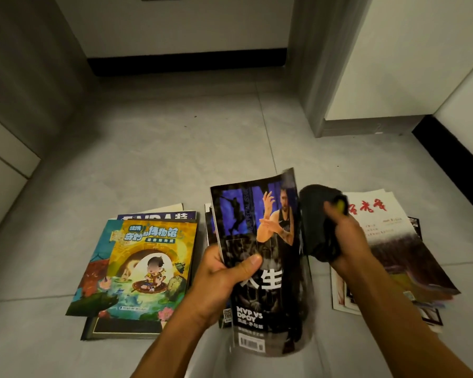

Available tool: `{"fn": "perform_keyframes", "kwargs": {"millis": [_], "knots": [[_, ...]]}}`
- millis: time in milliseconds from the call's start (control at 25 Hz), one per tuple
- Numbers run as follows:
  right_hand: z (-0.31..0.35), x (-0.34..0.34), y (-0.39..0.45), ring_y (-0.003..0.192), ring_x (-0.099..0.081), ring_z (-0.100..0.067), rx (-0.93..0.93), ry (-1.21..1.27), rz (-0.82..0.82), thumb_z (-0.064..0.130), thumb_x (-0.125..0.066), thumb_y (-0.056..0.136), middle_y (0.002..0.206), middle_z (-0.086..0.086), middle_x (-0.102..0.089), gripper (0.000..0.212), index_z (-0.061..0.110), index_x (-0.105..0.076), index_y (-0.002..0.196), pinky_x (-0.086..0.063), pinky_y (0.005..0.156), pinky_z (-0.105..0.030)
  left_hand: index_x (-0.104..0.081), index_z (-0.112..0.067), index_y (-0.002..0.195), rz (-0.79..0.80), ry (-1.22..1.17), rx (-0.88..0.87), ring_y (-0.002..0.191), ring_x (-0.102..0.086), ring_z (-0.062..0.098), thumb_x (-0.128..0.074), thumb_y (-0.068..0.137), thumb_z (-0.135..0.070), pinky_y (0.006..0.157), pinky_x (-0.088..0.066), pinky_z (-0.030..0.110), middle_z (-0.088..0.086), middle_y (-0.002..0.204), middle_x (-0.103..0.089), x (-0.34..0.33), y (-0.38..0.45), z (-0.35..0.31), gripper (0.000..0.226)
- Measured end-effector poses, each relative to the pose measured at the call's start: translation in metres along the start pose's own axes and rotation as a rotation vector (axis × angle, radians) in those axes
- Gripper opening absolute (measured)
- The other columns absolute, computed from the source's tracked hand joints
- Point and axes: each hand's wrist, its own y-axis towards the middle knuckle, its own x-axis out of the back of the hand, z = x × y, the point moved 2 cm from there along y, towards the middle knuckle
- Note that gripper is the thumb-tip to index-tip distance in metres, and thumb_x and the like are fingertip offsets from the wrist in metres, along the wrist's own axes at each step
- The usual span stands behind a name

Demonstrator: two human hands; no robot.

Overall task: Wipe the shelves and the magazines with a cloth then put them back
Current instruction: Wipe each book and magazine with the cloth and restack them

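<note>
Our left hand grips one basketball magazine; at 3 o'clock our right hand clutches one dark cloth; two floor stacks flank them.

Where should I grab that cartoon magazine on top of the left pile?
Take the cartoon magazine by its near right corner, coming from your side. It sits skewed on the left pile, so that corner overhangs and fingers can slip beneath.
</note>
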Motion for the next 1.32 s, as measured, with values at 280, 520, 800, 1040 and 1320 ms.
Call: {"fn": "perform_keyframes", "kwargs": {"millis": [280,520,800,1040,1320], "knots": [[0.004,-0.007,-0.011,0.091,-0.071,-0.022,-0.04,-0.176,0.367,0.037,-0.063,0.082,0.099,-0.005,-0.074,0.04,0.016,-0.065,0.116,-0.054,0.084,-0.038,-0.069,-0.008,0.092,-0.182,0.028,0.036,0.081,-0.071,0.029,-0.076,0.072,-0.01,0.065,-0.056,0.03,0.013,0.087,-0.074,0.016,0.004,-0.003,0.022],[0.054,0.0,-0.025,0.075,-0.069,-0.001,0.486,-0.56,0.372,0.011,-0.072,0.081,0.079,0.02,-0.072,0.023,0.026,-0.066,0.097,-0.05,0.059,-0.01,-0.064,-0.017,0.108,-0.323,0.006,0.073,0.098,-0.069,0.025,-0.071,0.072,-0.008,0.081,-0.055,0.038,0.005,0.1,-0.073,0.027,0.009,-0.009,0.038],[0.085,-0.034,-0.057,0.079,-0.06,-0.002,1.026,-1.292,0.731,0.031,-0.067,0.086,0.09,0.02,-0.064,0.029,0.045,-0.057,0.108,-0.047,0.065,-0.019,-0.059,-0.038,0.119,0.224,0.867,-0.142,0.102,-0.063,-0.004,-0.082,0.07,-0.022,0.09,-0.052,0.023,-0.018,0.108,-0.069,0.01,0.03,-0.07,0.056],[0.057,-0.059,-0.09,0.094,-0.053,-0.012,1.299,-1.24,0.574,0.022,-0.057,0.075,0.112,0.008,-0.06,0.058,0.031,-0.044,0.13,-0.045,0.077,-0.03,-0.072,-0.016,0.077,0.056,0.595,-0.277,0.062,-0.068,0.008,-0.072,0.08,-0.006,0.054,-0.054,0.023,-0.007,0.067,-0.071,0.004,0.025,-0.061,0.011],[0.028,0.0,-0.047,0.099,-0.056,-0.026,1.075,-1.254,0.251,0.019,-0.051,0.078,0.11,0.001,-0.062,0.05,0.032,-0.044,0.125,-0.037,0.083,-0.036,-0.071,-0.013,0.09,-0.161,0.346,-0.158,0.074,-0.074,0.026,-0.065,0.085,-0.006,0.058,-0.058,0.056,0.01,0.075,-0.075,0.023,0.012,-0.06,0.01]]}}
